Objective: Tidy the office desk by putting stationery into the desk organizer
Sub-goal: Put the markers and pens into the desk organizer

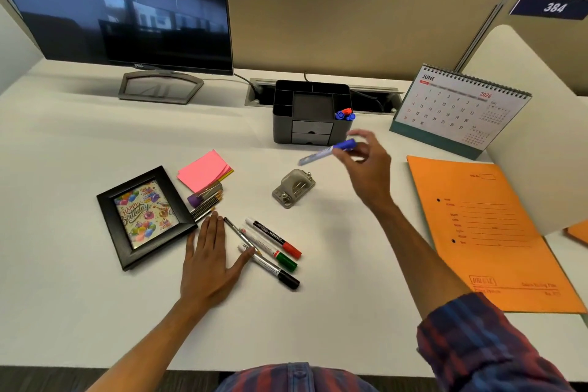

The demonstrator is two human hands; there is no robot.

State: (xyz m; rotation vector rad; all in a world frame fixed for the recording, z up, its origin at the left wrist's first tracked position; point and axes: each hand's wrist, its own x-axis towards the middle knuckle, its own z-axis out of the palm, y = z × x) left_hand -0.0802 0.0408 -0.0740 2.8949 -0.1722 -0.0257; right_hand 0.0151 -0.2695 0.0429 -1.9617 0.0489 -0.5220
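Head view. Right hand (pixel 366 159) is raised above the desk (pixel 334 312), just in front of the desk organizer (pixel 311 111), pinching a blue-capped marker (pixel 327 152) by its cap end; the barrel points left, blurred. Organizer stands near the desk's back edge, midway along it; its right front compartment holds blue and red caps (pixel 345 114), items beneath not discernible.

Left hand (pixel 210 254) lies flat on the desk, fingers straight, gripping nothing; thumb touches the markers beside it. Three markers there, toward the front edge: red-capped marker (pixel 276 239), green-capped marker (pixel 273 253), black-capped marker (pixel 270 267), plus a thin pen (pixel 237 231).

Bundle of pencils (pixel 206 200) and pink sticky notes (pixel 203 170) sit left of centre, beside a picture frame (pixel 143 216). Hole punch (pixel 293 188) at centre. Orange folder (pixel 490 232) along the right edge; calendar (pixel 458 108) at the back right; monitor (pixel 127 6) back left.
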